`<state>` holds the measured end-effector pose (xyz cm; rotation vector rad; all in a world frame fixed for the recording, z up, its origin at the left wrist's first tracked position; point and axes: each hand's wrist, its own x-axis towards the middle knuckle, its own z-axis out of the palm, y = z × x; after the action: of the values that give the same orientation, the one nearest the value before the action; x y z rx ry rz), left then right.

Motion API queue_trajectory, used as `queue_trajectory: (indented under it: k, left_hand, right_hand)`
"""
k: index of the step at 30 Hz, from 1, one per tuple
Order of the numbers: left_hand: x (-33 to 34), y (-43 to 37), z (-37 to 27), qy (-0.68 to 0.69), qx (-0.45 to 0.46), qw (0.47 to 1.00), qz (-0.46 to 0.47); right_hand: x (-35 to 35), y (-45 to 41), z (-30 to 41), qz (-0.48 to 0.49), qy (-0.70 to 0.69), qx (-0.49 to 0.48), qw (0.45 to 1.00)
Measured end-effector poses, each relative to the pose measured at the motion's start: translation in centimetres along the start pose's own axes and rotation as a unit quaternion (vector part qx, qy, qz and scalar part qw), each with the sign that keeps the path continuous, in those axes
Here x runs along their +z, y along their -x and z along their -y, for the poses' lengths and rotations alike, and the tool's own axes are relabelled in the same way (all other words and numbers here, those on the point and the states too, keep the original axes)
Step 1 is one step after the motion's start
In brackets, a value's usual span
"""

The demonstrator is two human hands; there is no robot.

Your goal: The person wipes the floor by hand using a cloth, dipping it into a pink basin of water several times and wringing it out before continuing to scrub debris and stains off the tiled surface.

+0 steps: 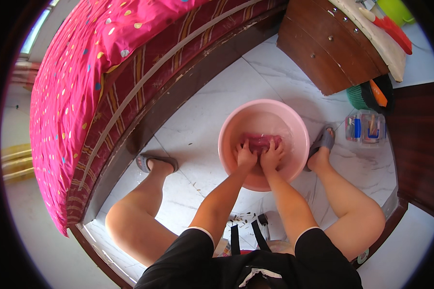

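Note:
A pink plastic basin (pixel 225 162) stands on the floor between my feet, with water in it. In the water lies a crumpled dark pink cloth (pixel 261 141). My left hand (pixel 246 156) grips the cloth's near left side, fingers curled over it. Close beside it, my right hand (pixel 272 156) has hold of the near right side. Both palms face down and the wrists almost meet. The underside of the cloth and my thumbs are mostly hidden.
A bed with a pink dotted cover (pixel 76 90) runs along the left. Ahead right stands a wooden drawer cabinet (pixel 322 47) bearing a red brush (pixel 394 32). A clear plastic box (pixel 365 128) and a green basket (pixel 358 94) sit right. Small debris (pixel 243 218) dots the tiles.

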<state>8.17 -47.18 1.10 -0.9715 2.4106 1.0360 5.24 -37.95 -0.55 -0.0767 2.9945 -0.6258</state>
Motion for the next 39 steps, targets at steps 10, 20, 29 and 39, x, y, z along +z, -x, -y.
queue_trajectory:
  k: [10,20,29,39]
  left_hand:
    - [-3.8,-2.1,1.6,0.72,-0.235,0.601,0.254]
    - [-1.9,0.1,-2.3,0.43,-0.118,0.895,0.005]
    - [5.1,-2.8,8.7,0.418,-0.229,0.879,0.012]
    - [3.4,-1.6,7.5,0.643,-0.26,0.717,0.071]
  right_hand:
    - [-5.1,2.7,8.4,0.074,-0.454,0.105,0.882]
    - [-5.0,-2.5,0.9,0.119,-0.062,-0.109,0.985]
    - [-5.0,0.7,0.4,0.3,0.05,-0.344,0.888]
    - [-3.6,2.0,2.1,0.117,-0.099,-0.257,0.954]
